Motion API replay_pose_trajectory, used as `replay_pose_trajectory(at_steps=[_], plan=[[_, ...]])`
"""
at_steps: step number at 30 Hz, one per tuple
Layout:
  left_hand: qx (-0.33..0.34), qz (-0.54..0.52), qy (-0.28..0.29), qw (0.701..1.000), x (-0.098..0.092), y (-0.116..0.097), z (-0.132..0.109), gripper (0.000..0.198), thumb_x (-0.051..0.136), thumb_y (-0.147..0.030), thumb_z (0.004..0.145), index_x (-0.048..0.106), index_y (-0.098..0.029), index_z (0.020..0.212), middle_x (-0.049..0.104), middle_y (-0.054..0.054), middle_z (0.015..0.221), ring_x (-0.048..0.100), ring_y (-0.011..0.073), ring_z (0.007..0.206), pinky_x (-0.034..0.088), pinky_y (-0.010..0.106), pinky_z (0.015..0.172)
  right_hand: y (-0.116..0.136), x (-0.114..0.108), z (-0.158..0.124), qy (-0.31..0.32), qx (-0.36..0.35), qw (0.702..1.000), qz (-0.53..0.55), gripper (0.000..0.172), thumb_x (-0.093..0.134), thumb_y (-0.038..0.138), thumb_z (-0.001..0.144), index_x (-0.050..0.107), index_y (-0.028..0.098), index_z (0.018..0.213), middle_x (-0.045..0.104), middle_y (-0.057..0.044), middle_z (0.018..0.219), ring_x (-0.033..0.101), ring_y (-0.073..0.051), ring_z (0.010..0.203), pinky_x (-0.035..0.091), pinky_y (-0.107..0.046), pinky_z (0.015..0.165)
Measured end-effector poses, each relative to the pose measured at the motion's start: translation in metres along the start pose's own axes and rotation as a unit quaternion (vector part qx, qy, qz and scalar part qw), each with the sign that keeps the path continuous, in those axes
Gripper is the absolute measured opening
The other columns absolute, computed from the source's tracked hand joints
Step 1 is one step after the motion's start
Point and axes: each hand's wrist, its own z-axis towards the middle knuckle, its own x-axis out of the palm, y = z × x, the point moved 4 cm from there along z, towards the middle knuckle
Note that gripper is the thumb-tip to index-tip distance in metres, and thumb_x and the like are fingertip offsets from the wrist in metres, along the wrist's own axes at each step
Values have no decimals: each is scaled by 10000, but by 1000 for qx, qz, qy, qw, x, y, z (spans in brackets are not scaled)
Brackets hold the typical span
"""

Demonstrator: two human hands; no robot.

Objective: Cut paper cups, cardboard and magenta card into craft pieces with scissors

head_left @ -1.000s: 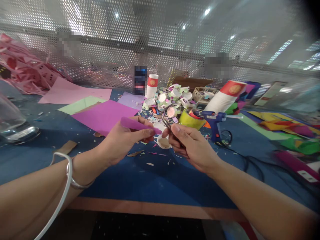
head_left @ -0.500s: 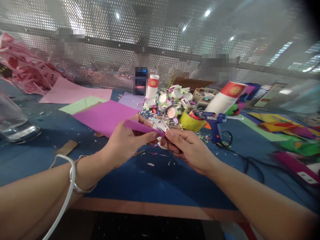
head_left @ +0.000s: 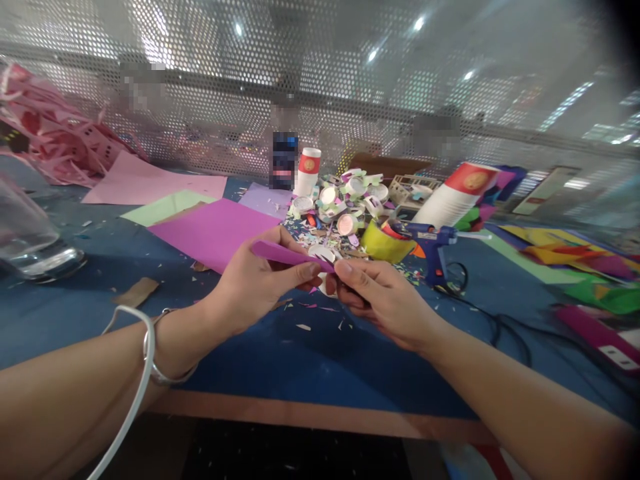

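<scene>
Pinched in my left hand (head_left: 265, 270) is a strip of folded purple paper (head_left: 287, 255), its free end reaching over to my right hand (head_left: 373, 283). My right hand is closed around a small pair of scissors (head_left: 326, 261); only their thin pointed blades show, at the paper's end, and the handles are hidden in my fingers. Just beyond and below the hands, white paper cup bases (head_left: 321, 253) lie on the table. A large purple sheet (head_left: 205, 230) is spread behind my left hand.
Cut cup pieces (head_left: 347, 200) and paper scraps pile up ahead. Right of them are a yellow-green roll (head_left: 387, 243), a blue glue gun (head_left: 434, 250) with its cable, stacked paper cups (head_left: 457, 193) and a magenta power strip (head_left: 595, 337). A drinking glass (head_left: 43, 250) stands left.
The whole view has shifted slightly, so things sit a little further right. Both hands keep their hold on the paper and the scissors, with the blades still at the paper's end.
</scene>
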Motion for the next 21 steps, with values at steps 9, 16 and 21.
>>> replay_pose_trajectory(at_steps=[9,16,21], plan=[[-2,-23,13,1000,2,-4,-1,244,811,-171,771,570,-152,804,727,-9,700,710,110,652,566,193,617,0,1,-1,-4,12,1000,1,449,579,556,946,594,155,745,270,83,546,166,-41,444,89,-199,383],[-16,-28,12,999,4,-4,-2,243,808,-172,775,567,-154,807,739,2,709,728,130,670,580,212,623,0,1,-1,-5,10,1000,0,450,586,551,943,586,158,721,249,86,531,169,-48,455,99,-203,397],[-22,-35,20,999,3,-3,-3,253,808,-191,783,560,-155,817,746,3,717,736,136,692,582,218,636,1,1,0,-10,11,1000,-7,463,593,546,939,578,156,690,262,86,517,173,-46,446,94,-206,391]])
